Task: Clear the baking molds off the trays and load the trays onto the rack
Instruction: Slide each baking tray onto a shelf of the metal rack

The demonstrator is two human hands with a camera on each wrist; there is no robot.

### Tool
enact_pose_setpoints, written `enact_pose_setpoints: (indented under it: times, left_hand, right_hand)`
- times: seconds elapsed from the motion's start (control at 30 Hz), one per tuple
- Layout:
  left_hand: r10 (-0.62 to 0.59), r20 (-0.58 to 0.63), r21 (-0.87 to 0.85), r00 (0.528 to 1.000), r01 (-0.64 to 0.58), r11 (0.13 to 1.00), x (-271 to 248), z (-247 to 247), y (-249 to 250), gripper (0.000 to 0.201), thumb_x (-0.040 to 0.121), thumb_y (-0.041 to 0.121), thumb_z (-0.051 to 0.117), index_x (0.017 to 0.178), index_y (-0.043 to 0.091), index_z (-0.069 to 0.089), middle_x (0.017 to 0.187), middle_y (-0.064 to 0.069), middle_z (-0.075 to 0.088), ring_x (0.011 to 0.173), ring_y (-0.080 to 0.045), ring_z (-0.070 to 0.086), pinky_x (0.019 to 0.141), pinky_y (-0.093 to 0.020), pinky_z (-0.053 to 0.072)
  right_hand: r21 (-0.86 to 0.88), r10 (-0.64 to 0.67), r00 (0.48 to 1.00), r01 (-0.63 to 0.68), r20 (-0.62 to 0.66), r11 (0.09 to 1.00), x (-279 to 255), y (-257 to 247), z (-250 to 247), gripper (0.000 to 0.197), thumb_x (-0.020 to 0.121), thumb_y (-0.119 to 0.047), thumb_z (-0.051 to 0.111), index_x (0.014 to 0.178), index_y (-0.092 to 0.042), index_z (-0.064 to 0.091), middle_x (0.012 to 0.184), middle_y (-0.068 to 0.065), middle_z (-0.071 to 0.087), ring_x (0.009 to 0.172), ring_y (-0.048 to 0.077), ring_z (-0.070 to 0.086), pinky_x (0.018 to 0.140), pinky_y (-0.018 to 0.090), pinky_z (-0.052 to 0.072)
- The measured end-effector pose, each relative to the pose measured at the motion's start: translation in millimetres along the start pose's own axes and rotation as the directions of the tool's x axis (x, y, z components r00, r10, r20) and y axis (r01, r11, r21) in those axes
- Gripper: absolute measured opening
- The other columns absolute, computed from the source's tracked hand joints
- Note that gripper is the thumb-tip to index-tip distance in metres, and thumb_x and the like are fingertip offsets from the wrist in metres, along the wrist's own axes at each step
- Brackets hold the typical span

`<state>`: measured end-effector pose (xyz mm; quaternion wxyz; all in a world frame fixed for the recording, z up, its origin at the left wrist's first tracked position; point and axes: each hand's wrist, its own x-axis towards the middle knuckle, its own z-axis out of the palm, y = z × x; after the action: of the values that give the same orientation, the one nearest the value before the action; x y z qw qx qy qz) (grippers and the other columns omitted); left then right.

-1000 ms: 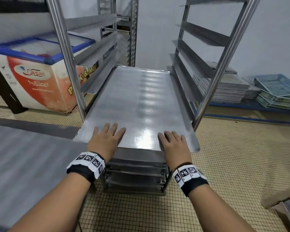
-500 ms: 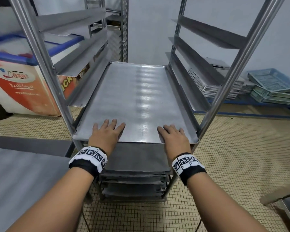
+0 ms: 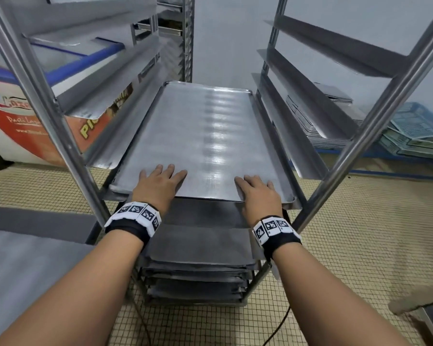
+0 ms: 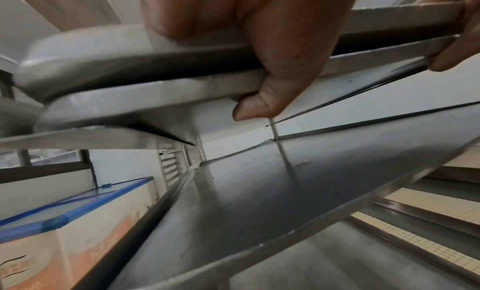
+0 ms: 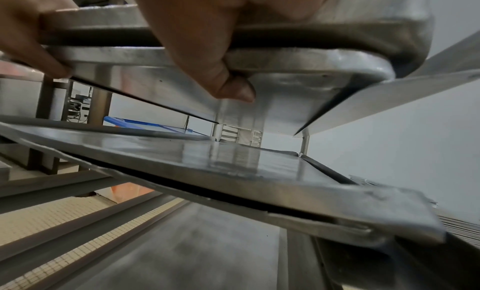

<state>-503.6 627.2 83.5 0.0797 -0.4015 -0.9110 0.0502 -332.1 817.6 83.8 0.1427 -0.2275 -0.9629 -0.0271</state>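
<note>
A bare metal tray (image 3: 198, 136) lies on a pair of runners in the steel rack (image 3: 43, 106), almost fully inside. My left hand (image 3: 160, 181) grips its near edge at the left, fingers flat on top. My right hand (image 3: 255, 191) grips the same edge at the right. From below, the left wrist view shows the left hand (image 4: 272, 68) with its thumb hooked under the tray rim (image 4: 130, 68). In the right wrist view the right hand (image 5: 202, 47) holds the rim (image 5: 311, 62) the same way. No molds are in view.
Several more trays (image 3: 198, 245) fill the rack's lower runners; the upper runners (image 3: 335, 46) hold nothing. A chest freezer (image 3: 23, 116) stands at left and a steel table (image 3: 23, 270) near left. Stacked trays (image 3: 318, 126) and blue crates (image 3: 415, 131) lie at right.
Both hands have pushed the tray deeper into the rack, so its near edge now sits between the front posts. My head has come closer.
</note>
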Motion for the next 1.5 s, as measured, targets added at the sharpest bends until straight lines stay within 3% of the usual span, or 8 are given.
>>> enact_pose_setpoints:
  times: [0.37, 0.47, 0.6, 0.8, 0.97, 1.1, 1.23, 1.5]
  left_hand:
    - [-0.051, -0.185, -0.043, 0.981, 0.043, 0.998, -15.1, -13.8, 12.9, 0.055, 0.071, 0.007, 0.076, 0.123, 0.021, 0.062, 0.102, -0.014, 0.057, 0.087, -0.033, 0.057, 0.076, -0.041, 0.049]
    - [-0.146, -0.018, 0.018, 0.989, 0.147, 0.989, -31.2, -16.2, 23.9, 0.085, 0.067, 0.026, 0.077, 0.143, 0.026, 0.038, 0.132, -0.006, 0.05, 0.118, -0.032, 0.052, 0.108, -0.051, 0.033]
    - [-0.279, 0.089, -0.093, 0.956, 0.287, 0.953, -68.5, -9.2, 41.6, 0.107, 0.078, 0.033, 0.069, 0.156, 0.03, -0.003, 0.165, -0.004, -0.007, 0.151, -0.03, -0.007, 0.121, -0.054, 0.0]
    - [-0.482, 0.276, -0.209, 0.832, 0.541, 0.815, -153.4, 0.4, 21.6, 0.095, 0.084, 0.034, 0.066, 0.156, 0.031, 0.005, 0.164, -0.005, 0.008, 0.151, -0.03, 0.007, 0.117, -0.053, 0.02]
    - [-0.568, 0.51, -0.228, 0.647, 0.738, 0.635, -261.9, 0.9, -6.8, 0.081, 0.085, 0.044, 0.061, 0.155, 0.023, 0.026, 0.151, -0.009, 0.044, 0.138, -0.028, 0.042, 0.109, -0.036, 0.04]
    - [-0.701, 0.535, -0.163, 0.472, 0.871, 0.463, -381.7, 7.8, -16.7, 0.072, 0.084, 0.04, 0.06, 0.149, 0.02, 0.036, 0.148, -0.008, 0.048, 0.133, -0.027, 0.047, 0.103, -0.03, 0.041]
    - [-0.801, 0.535, -0.06, 0.268, 0.958, 0.28, -514.6, 20.3, -23.7, 0.061, 0.094, 0.038, 0.052, 0.149, 0.02, 0.034, 0.15, -0.007, 0.045, 0.136, -0.028, 0.044, 0.11, -0.033, 0.039]
    - [-0.801, 0.553, 0.171, -0.229, 0.972, -0.16, -763.6, 72.4, 7.0, 0.069, 0.076, 0.059, 0.03, 0.143, 0.042, 0.027, 0.15, -0.008, 0.033, 0.142, -0.036, 0.025, 0.111, -0.06, 0.021]
  right_hand:
    - [-0.047, -0.087, 0.996, 0.088, 0.032, 0.995, -9.0, 4.9, -5.3, 0.063, 0.085, -0.002, 0.046, 0.144, -0.018, 0.032, 0.142, 0.005, 0.04, 0.129, 0.03, 0.034, 0.11, 0.042, 0.026]
    - [-0.05, -0.103, 0.994, 0.105, 0.045, 0.993, -10.0, 4.3, -9.2, 0.055, 0.083, -0.002, 0.04, 0.137, -0.014, 0.038, 0.136, 0.007, 0.043, 0.12, 0.03, 0.038, 0.1, 0.04, 0.034]
    - [-0.052, -0.101, 0.992, 0.105, 0.079, 0.993, -16.0, 4.2, -10.7, 0.052, 0.081, -0.012, 0.052, 0.132, -0.014, 0.042, 0.133, 0.007, 0.045, 0.115, 0.031, 0.042, 0.095, 0.04, 0.036]
    - [0.022, -0.038, 0.988, 0.035, 0.147, 0.999, -44.1, -23.9, -11.5, 0.078, 0.081, -0.039, 0.062, 0.147, -0.016, 0.028, 0.156, 0.013, 0.023, 0.142, 0.036, 0.02, 0.112, 0.053, 0.017]
    - [0.142, -0.168, 0.971, 0.144, 0.173, 0.979, -83.8, -87.1, -25.0, 0.088, 0.086, -0.038, 0.06, 0.155, -0.011, 0.012, 0.163, 0.015, 0.004, 0.15, 0.033, 0.004, 0.122, 0.047, 0.008]
    - [0.226, -0.381, 0.885, 0.327, 0.267, 0.918, -137.6, -160.7, -34.1, 0.07, 0.087, -0.039, 0.059, 0.148, -0.014, 0.035, 0.157, 0.01, 0.029, 0.148, 0.027, 0.019, 0.121, 0.046, 0.015]
    - [0.307, -0.612, 0.747, 0.537, 0.258, 0.785, -211.1, -239.4, -50.8, 0.035, 0.089, -0.033, 0.056, 0.119, -0.015, 0.06, 0.123, 0.007, 0.064, 0.123, 0.026, 0.054, 0.11, 0.04, 0.035]
    - [0.406, -0.865, 0.377, 0.771, 0.331, 0.491, -371.2, -366.3, -59.3, 0.032, 0.09, -0.026, 0.052, 0.119, -0.015, 0.059, 0.118, 0.01, 0.066, 0.113, 0.03, 0.06, 0.097, 0.035, 0.044]
